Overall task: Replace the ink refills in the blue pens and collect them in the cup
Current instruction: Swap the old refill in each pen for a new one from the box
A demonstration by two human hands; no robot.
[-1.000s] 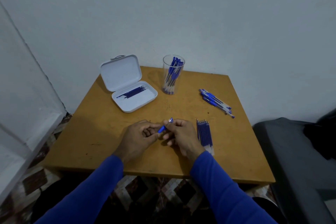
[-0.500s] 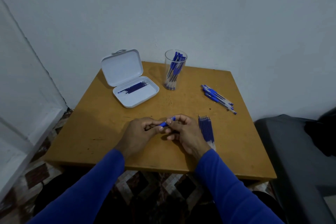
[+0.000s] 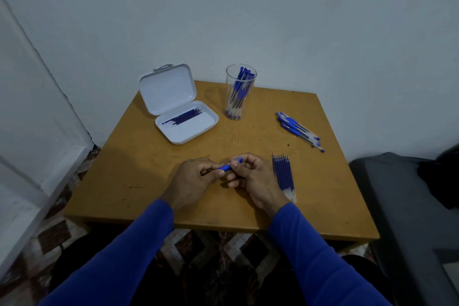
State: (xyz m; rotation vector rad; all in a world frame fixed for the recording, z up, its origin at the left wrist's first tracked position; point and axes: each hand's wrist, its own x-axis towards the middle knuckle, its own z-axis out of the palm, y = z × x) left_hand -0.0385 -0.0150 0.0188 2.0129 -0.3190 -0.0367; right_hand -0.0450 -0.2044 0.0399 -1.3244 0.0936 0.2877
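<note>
Both my hands meet over the middle of the wooden table (image 3: pixel 139 181). My left hand (image 3: pixel 193 179) and my right hand (image 3: pixel 253 179) grip the two ends of one blue pen (image 3: pixel 227 166), most of it hidden by my fingers. A clear cup (image 3: pixel 240 93) at the back holds several blue pens. Several more blue pens (image 3: pixel 299 130) lie loose at the right. A row of blue refills (image 3: pixel 283 174) lies just right of my right hand. An open white case (image 3: pixel 178 112) at the back left holds several dark refills.
The table stands against a pale wall, with a white door frame (image 3: pixel 37 156) to the left. A dark grey seat (image 3: pixel 409 206) sits close to the table's right edge. Patterned floor (image 3: pixel 54 231) shows below the front edge.
My hands stay joined on the pen and have turned it slightly between my fingers. The view has tilted a little, nothing else on the table has moved.
</note>
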